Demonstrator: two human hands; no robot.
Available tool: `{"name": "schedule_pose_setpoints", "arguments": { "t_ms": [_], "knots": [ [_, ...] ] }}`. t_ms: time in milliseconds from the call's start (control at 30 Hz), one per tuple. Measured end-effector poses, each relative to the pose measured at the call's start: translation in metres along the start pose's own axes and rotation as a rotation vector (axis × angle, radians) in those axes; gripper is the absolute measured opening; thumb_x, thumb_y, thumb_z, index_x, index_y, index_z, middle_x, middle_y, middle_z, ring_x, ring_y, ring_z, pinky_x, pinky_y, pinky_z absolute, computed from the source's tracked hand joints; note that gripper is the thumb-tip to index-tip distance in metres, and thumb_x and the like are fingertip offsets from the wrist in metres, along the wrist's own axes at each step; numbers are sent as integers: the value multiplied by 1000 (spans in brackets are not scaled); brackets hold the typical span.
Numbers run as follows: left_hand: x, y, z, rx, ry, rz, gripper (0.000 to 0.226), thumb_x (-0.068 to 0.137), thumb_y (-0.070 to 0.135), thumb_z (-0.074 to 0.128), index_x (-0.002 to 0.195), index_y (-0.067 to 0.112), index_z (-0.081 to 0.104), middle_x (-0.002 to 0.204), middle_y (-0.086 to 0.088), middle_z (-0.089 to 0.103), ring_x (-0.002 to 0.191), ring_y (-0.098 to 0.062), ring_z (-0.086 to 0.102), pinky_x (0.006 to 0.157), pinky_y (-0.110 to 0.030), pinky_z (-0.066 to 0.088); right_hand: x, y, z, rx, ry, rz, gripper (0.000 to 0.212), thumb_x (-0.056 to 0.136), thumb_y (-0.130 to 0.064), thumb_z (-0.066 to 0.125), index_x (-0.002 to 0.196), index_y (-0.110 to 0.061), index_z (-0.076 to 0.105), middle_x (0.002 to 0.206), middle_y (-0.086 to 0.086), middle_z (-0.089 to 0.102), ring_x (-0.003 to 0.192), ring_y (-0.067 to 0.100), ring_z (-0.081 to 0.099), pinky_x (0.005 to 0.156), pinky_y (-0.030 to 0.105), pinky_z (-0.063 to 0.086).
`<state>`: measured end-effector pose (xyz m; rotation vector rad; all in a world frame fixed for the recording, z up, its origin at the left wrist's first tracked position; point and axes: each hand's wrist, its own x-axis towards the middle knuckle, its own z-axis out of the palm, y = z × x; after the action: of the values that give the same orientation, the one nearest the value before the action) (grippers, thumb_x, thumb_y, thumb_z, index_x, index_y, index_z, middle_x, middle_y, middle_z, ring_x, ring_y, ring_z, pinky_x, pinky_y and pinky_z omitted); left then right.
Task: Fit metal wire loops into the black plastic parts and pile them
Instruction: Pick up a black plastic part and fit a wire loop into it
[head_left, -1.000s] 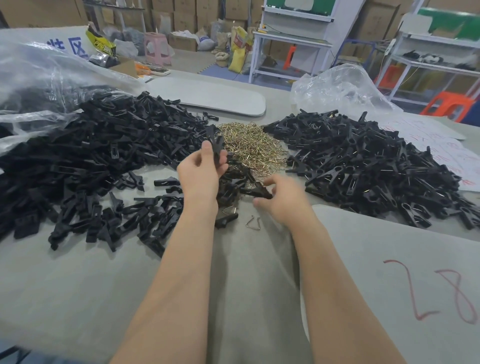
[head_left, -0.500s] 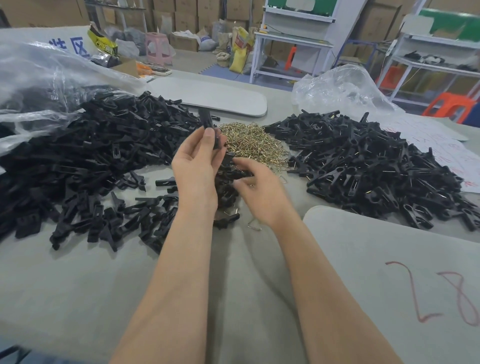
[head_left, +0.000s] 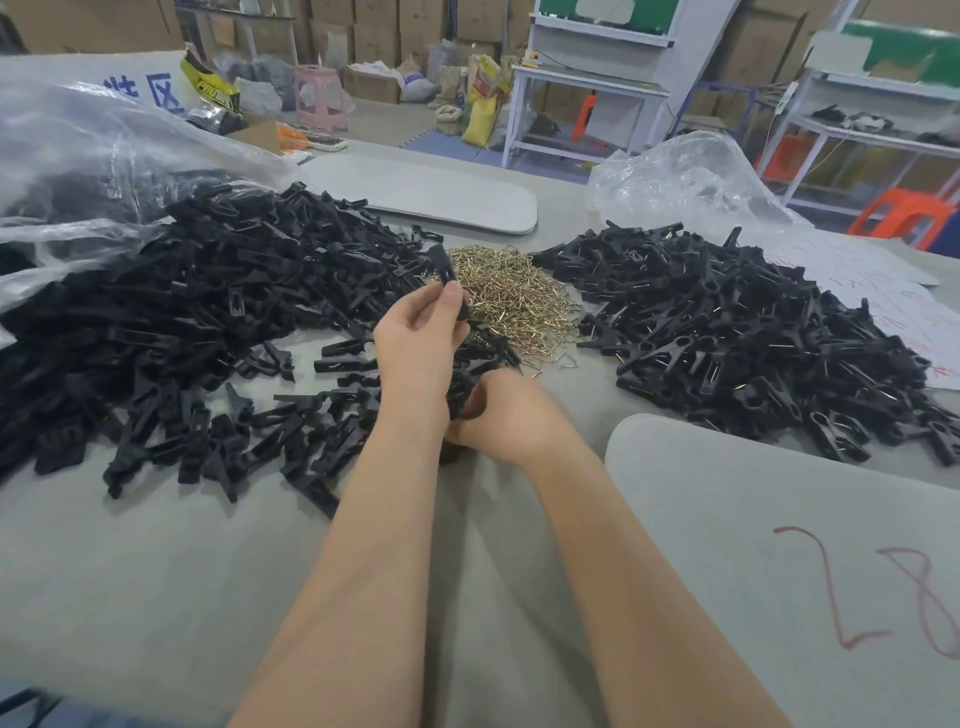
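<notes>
- A loose pile of black plastic parts (head_left: 182, 322) sprawls at 9 o'clock on the bench (head_left: 156, 571).
- The left hand (head_left: 415, 348) pinches one black part (head_left: 448, 275) between thumb and fingertips, raised above the bench.
- The wire loops (head_left: 514, 296) lie heaped at 12 o'clock.
- The right hand (head_left: 514, 415), at 5 o'clock of the left, curls round a black piece (head_left: 470, 410), its fingers mostly hidden.
- A second pile (head_left: 753, 332) lies at 2 o'clock.

One wide-angle view, from the person's head, faces forward and down over the table (head_left: 156, 597); forearms enter from the bottom edge, left hand (head_left: 415, 353) and right hand (head_left: 514, 415) sit near at mid-frame, shelving (head_left: 597, 78) far at top
</notes>
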<state>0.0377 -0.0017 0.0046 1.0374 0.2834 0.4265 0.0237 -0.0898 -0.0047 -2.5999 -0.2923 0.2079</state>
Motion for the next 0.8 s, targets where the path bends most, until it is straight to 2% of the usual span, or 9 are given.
{"name": "schedule_pose_setpoints", "arguments": {
  "t_ms": [67, 233, 367, 433, 567, 667, 733, 800],
  "knots": [
    [0, 0, 0, 5, 3, 9, 31, 90, 15, 64, 117, 0, 60, 94, -2, 67, 84, -6, 63, 69, -14, 51, 2, 1, 1, 22, -4, 17, 36, 71, -32, 72, 57, -19, 42, 65, 1, 50, 70, 25, 51, 53, 28, 32],
    [1, 0, -1, 20, 7, 23, 28, 90, 16, 64, 115, 3, 61, 96, -2, 68, 84, -6, 63, 68, -14, 51, 7, -2, 8, -10, 13, 59, 42, 75, -34, 68, 56, -18, 35, 67, 4, 46, 68, 25, 42, 55, 29, 32],
    [0, 1, -2, 27, 11, 25, 23, 90, 15, 64, 111, 5, 61, 94, -1, 68, 85, -6, 64, 69, -13, 50, 8, 8, 0, 15, 23, 76, 28, 74, -31, 72, 66, -17, 49, 71, 3, 54, 71, 25, 52, 54, 28, 36],
    [-1, 1, -2, 17, 8, 19, 21, 90, 15, 64, 109, 7, 60, 94, -1, 67, 85, -6, 64, 70, -13, 51, 8, 17, -7, 40, 23, 97, 27, 75, -30, 73, 66, -18, 51, 68, 1, 58, 73, 24, 57, 60, 28, 41],
    [-3, 0, 1, 67, -18, 11, 20, 89, 16, 65, 108, 10, 60, 103, -5, 68, 91, -8, 65, 74, -16, 53, 9, 32, -12, 40, 96, 135, 17, 85, -19, 63, 75, -26, 50, 82, -3, 58, 92, 23, 61, 74, 28, 45],
    [-3, 0, 2, 96, -23, 24, 16, 88, 16, 66, 103, 14, 60, 104, -5, 68, 93, -10, 65, 74, -16, 53, 8, 32, -12, 43, 116, 89, 13, 87, -17, 57, 80, -26, 54, 82, -3, 56, 87, 23, 59, 72, 27, 45],
    [-2, 0, 1, 93, -22, 26, 15, 88, 16, 66, 102, 14, 60, 103, -5, 68, 94, -11, 65, 73, -15, 53, 5, 27, -13, 48, 80, 48, 5, 85, -22, 62, 81, -19, 61, 75, -2, 56, 82, 24, 58, 69, 29, 45],
    [-2, -1, 1, 87, -14, 25, 18, 88, 16, 66, 105, 12, 60, 102, -4, 67, 93, -10, 65, 72, -15, 53, 2, 21, -14, 23, 15, 13, 18, 82, -24, 68, 90, -9, 63, 79, 2, 57, 82, 25, 59, 69, 32, 46]
  ]
}}
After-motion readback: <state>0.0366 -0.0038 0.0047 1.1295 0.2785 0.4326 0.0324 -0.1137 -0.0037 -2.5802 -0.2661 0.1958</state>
